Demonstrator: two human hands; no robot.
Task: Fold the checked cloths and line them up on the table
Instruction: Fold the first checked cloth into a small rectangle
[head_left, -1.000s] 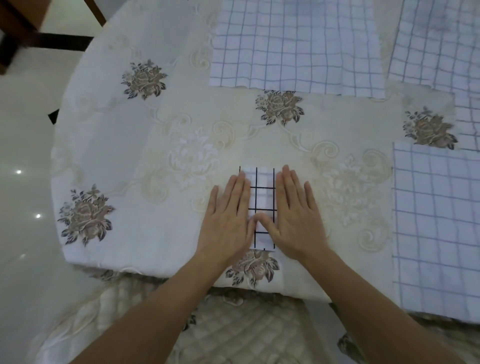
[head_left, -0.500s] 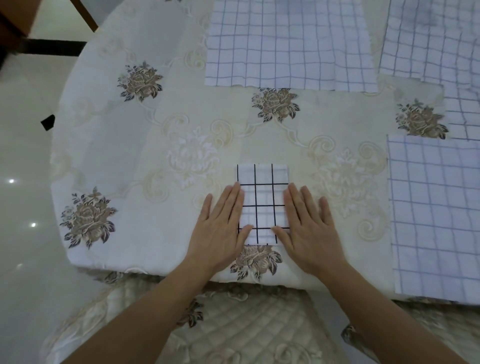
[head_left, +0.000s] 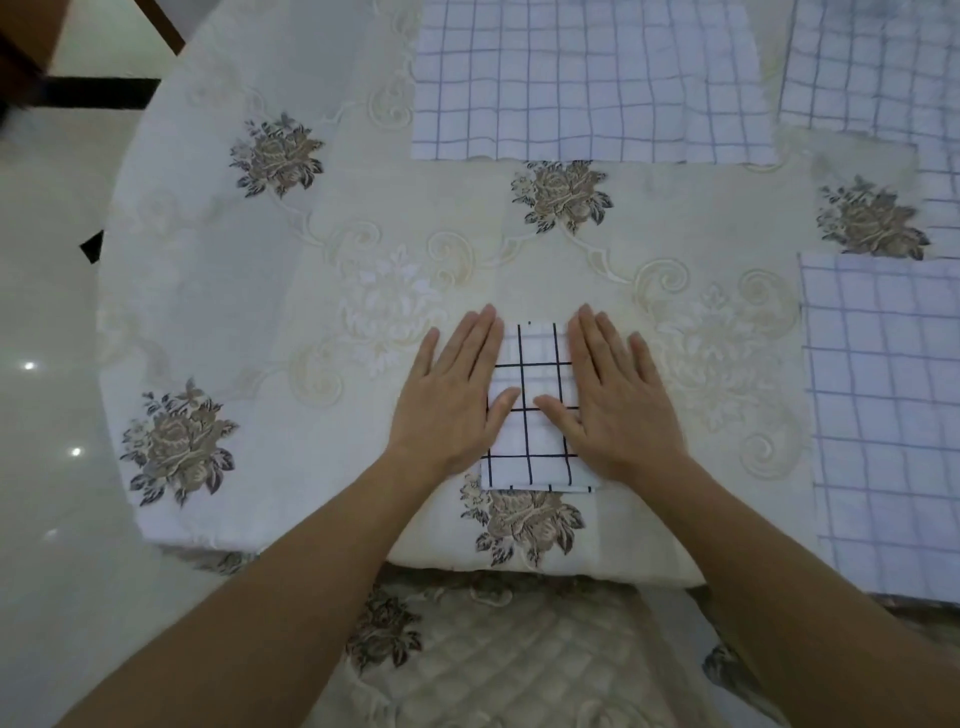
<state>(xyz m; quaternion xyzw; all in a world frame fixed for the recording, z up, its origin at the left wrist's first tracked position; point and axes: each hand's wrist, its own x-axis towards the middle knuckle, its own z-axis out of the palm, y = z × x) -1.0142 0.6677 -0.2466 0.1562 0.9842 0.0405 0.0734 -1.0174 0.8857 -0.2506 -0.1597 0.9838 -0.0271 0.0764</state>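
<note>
- Head view, looking down: round table (head_left: 208, 312) filled most of the frame, draped in a cream embroidered tablecloth printed with brown roses.
- Glossy pale floor (head_left: 47, 415) showed along the left side; a dark wooden piece of furniture (head_left: 21, 36) sat in the far left corner, blurred.
- Far-centre checked cloth (head_left: 587, 78), white with thin blue-grey lines, lay flat and unfolded at the table's far side, its top cut off by the frame.
- Right-hand checked cloth (head_left: 883, 415), same pale pattern, lay flat at the table's right edge and ran out of frame.
- Far-right checked cloth (head_left: 872, 62) lay spread in the corner, just beside the far-centre one; a narrow strip of tablecloth showed between them.
- Quilted seat cushion (head_left: 519, 665) with rose motifs sat below the near table edge, between the forearms.
- Folded cloth (head_left: 535, 358), white with bold dark checks, lay as a small upright rectangle near the table's near edge, just above a printed rose, well apart from the three spread cloths.
- Left hand (head_left: 452, 405) lay palm down over the folded cloth's left edge, fingers straight and together, gripping nothing.
- Right hand (head_left: 618, 400) mirrored it on the right edge, fingers flat and extended.
- Both thumbs pointed inward across the cloth's middle, tips close but apart.
</note>
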